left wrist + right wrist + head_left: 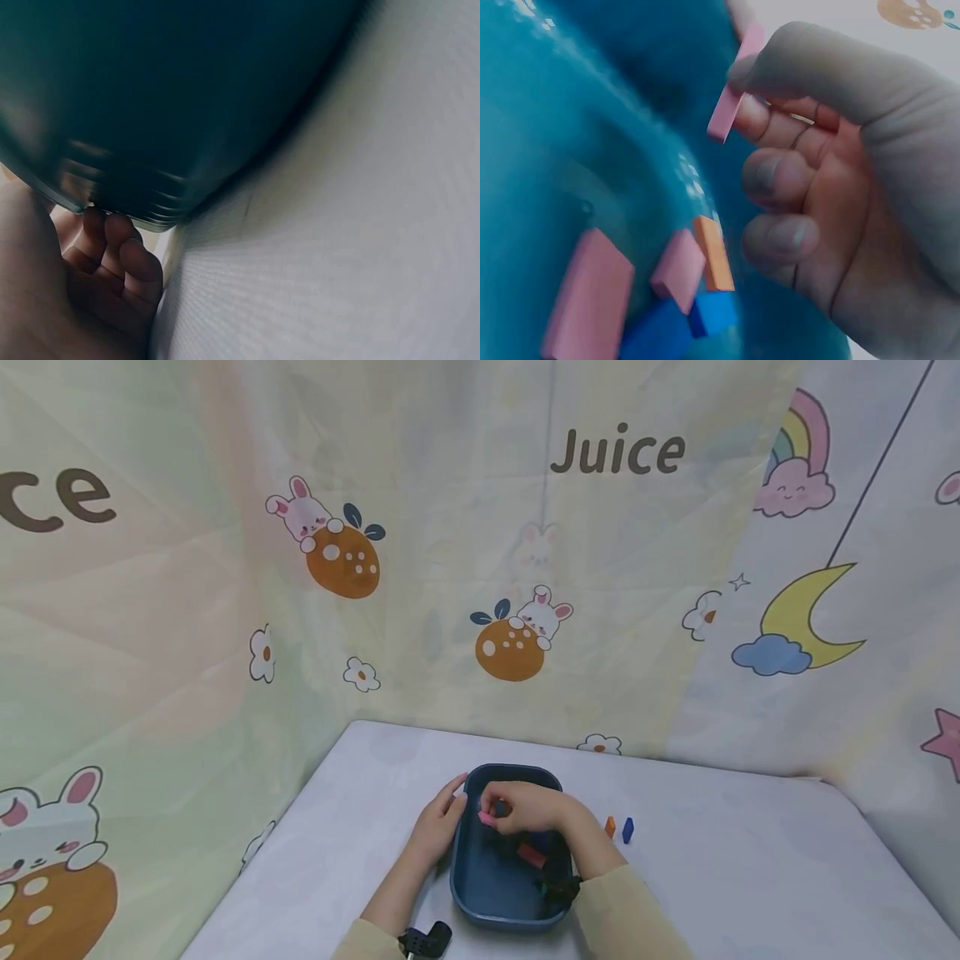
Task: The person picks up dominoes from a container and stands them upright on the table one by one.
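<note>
A dark blue plastic basin (480, 897) stands on the white table between my arms. My left hand (437, 822) holds the basin's left rim; in the left wrist view its curled fingers (139, 259) are right at the rim. Over the basin my right hand (523, 806) pinches a thin pink block (731, 97) between thumb and index finger. Its other fingers are curled loosely. Inside the basin lie a larger pink block (591, 300), a smaller pink block (680, 270), an orange block (714, 255) and blue blocks (712, 313). My right wrist partly hides them in the head view.
To the right of the basin, an orange block (611, 827) and a blue block (627, 831) stand close together on the white table (750, 877). A printed fabric curtain (420, 527) surrounds the table's back and sides.
</note>
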{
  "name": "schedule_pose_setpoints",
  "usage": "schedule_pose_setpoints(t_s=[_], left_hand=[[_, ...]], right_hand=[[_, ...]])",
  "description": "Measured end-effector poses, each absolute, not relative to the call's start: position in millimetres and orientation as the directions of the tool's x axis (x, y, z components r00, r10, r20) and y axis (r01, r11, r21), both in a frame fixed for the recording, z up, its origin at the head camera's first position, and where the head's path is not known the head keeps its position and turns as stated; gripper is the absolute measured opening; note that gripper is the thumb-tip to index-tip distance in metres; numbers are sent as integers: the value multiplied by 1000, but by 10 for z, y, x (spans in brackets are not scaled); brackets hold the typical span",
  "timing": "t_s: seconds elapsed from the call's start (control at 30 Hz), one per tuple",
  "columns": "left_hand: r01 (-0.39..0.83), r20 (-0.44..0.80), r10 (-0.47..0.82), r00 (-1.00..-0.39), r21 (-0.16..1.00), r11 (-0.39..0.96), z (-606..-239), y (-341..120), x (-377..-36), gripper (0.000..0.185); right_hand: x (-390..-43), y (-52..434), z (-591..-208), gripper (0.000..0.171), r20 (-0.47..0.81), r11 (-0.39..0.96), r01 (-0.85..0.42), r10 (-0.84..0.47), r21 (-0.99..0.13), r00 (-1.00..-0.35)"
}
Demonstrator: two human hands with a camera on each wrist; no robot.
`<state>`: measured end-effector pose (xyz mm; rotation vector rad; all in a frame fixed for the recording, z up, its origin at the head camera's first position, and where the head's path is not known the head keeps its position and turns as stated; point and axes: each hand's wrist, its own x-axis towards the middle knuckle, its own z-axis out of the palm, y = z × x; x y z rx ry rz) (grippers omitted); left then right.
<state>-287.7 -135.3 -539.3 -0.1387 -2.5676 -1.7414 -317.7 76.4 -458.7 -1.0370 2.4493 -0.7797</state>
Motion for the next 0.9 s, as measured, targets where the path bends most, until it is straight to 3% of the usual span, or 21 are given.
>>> schedule_pose_setpoints(t_s=[0.2,0.47,0.9], left_hand=[[98,87,44,-995,922,374,-5349,-1344,-2884,44],[69,59,38,-998,915,398,-5324,-1337,-2866,44],[63,52,38,-998,911,408,-5327,-1329,-2866,45]], right_hand=[[-3169,948,-4467,17,-106,530,-428,-709,-732,-697],[-3146,1240,-4413,21,4,510,-460,-666,-726,-746],[-3007,1893,-4451,21,38,553,-351,-498,-756,-867]])
